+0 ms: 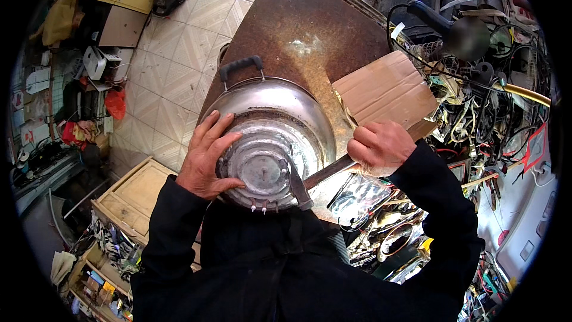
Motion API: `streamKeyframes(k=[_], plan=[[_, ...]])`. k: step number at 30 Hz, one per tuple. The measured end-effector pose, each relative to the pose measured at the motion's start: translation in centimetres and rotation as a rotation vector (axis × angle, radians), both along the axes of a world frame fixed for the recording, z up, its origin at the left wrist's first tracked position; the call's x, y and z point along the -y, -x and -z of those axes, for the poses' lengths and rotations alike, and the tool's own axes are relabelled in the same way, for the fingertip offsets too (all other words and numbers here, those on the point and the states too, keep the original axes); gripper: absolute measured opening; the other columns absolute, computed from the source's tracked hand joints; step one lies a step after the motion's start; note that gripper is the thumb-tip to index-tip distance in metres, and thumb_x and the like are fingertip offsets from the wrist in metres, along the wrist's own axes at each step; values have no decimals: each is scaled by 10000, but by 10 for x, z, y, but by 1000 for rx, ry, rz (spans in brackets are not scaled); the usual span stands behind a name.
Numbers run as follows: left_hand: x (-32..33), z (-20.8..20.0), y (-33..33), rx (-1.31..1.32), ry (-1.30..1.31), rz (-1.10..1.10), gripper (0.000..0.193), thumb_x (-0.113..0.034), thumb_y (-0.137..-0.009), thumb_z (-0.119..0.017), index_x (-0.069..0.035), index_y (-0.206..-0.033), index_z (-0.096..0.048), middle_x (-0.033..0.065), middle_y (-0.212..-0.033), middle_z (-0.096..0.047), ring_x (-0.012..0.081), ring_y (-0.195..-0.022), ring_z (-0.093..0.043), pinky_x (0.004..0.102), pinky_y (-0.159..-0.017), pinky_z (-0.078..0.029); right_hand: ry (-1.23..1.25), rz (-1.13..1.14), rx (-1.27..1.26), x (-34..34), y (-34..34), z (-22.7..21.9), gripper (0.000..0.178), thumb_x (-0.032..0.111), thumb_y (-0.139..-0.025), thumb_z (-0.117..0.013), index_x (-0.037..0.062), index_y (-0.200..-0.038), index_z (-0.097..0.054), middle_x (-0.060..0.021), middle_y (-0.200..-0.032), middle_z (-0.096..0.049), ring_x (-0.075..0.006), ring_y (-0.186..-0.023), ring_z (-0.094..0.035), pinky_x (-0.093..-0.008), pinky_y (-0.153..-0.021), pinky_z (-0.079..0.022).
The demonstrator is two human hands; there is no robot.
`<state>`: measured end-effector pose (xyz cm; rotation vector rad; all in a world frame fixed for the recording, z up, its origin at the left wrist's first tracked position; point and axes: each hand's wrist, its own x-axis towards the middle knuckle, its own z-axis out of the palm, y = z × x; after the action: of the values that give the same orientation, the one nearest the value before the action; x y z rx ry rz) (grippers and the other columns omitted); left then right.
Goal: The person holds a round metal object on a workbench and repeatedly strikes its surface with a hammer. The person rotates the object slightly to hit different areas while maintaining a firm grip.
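Note:
A shiny steel electric pot (283, 96) lies bottom up in front of me, its ringed, stained underside facing me. One black handle (241, 68) sticks out at its far side, and small white-tipped terminals (258, 209) show at its near edge. My left hand (207, 158) rests on the left of the underside, fingers and thumb spread. Closed round the wooden handle of a hammer (326, 173) is my right hand (381, 148). The hammer's dark head is over the lower right of the pot's base; whether it touches the metal I cannot tell.
The pot sits on a rusty brown metal tabletop (268, 30). A flattened cardboard piece (387, 90) lies on its right side, near a clear plastic bag (360, 197). Cables and scrap parts crowd the right. A wooden drawer box (140, 194) stands at left, beside tiled floor (173, 77).

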<state>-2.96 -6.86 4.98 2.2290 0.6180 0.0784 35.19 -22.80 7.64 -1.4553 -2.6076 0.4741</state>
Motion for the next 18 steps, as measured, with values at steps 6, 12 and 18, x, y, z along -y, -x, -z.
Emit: streamKeyframes(k=[6,12,18], plan=[[0,-1,0,-5,1,3,1026,-292,-602,-1011,-147,-1508,-552,164,-1688,-417,447,-1590,-301,557,-1275,-306,-18,0,-34,-2,0,-2,236,276,-843,-730,100,-839,-572,-56,-779,-548,-224,-684,-647,-376,-544,-526],[-2,-2,0,-23,-7,26,1014,-347,-640,-1009,-136,-1513,-539,180,-1692,-409,451,-1602,-280,556,-1278,-304,-16,27,-27,-5,2,2,203,250,-835,-724,106,-847,-582,-53,-776,-546,-222,-687,-646,-370,-560,-522],[-1,-2,-2,-13,2,12,1025,-288,-606,-1013,-150,-1510,-550,163,-1690,-416,448,-1586,-306,555,-1273,-307,-21,7,-30,-7,0,0,210,252,-845,-720,98,-848,-578,-54,-776,-540,-220,-693,-636,-368,-557,-514]])
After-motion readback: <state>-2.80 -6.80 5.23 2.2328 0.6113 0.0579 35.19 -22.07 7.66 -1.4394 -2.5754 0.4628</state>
